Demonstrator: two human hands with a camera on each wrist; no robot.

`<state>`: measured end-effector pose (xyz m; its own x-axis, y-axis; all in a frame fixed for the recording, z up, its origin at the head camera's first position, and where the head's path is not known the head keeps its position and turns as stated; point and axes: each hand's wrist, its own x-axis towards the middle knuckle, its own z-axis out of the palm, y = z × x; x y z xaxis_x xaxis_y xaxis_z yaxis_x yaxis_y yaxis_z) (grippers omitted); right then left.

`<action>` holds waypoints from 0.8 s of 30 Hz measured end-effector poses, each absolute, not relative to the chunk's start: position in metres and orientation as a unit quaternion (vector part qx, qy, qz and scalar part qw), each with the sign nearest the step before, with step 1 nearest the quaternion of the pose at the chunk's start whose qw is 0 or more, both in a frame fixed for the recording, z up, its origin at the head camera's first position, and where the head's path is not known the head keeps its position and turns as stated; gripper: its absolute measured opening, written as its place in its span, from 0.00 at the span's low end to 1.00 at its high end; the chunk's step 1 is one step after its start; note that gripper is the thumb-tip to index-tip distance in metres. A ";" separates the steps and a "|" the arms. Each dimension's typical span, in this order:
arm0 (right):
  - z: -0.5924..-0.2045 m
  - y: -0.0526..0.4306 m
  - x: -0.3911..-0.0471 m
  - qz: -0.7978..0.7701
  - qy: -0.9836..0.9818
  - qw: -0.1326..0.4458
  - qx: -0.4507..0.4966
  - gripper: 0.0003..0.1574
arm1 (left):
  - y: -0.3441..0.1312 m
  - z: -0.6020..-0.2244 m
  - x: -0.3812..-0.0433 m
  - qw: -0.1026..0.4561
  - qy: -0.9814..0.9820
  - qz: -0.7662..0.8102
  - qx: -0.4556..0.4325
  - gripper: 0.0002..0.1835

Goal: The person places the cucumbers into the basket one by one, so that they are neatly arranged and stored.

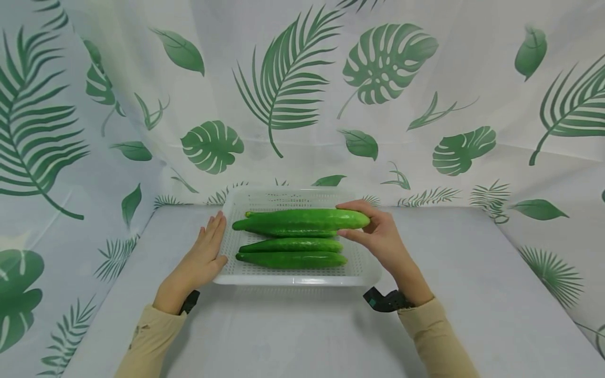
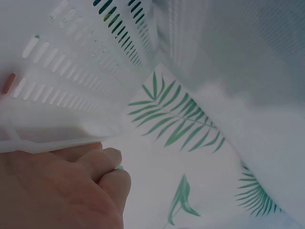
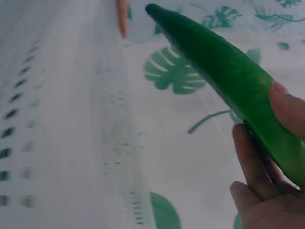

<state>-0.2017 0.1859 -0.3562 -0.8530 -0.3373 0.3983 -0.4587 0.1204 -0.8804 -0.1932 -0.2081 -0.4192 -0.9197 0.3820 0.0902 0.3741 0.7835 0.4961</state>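
Observation:
My right hand (image 1: pixel 385 236) pinches a green cucumber (image 1: pixel 298 219) near its paler right end, thumb in front and fingers behind. It lies crosswise over the white perforated basket (image 1: pixel 295 281), overlapping other cucumbers there. In the right wrist view the held cucumber (image 3: pixel 219 62) slants up from the hand (image 3: pixel 267 195), its dark tip pointing away. Below it in the head view, two cucumbers, a thin one (image 1: pixel 290 245) and a front one (image 1: pixel 292 259), lie side by side on the basket floor. My left hand (image 1: pixel 200 257) rests along the basket's left rim, fingers extended.
The basket stands on a pale table (image 1: pixel 293 331) near its back edge. Behind and beside it hangs a white curtain (image 1: pixel 302 163) printed with green leaves. Both wrists wear dark straps, such as the right strap (image 1: pixel 387 301).

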 end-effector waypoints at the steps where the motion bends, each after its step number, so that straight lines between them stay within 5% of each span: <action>1: -0.361 0.184 -0.202 0.601 -0.752 0.038 0.267 0.29 | -0.208 -0.419 -0.193 0.007 0.944 0.261 0.200 0.45; 11: -0.394 0.176 -0.203 0.553 -0.793 -0.031 0.254 0.27 | -0.207 -0.420 -0.195 0.001 0.945 0.258 0.202 0.46; 24: -0.403 0.168 -0.197 0.461 -0.851 -0.053 0.248 0.28 | -0.206 -0.419 -0.192 0.001 0.944 0.262 0.199 0.45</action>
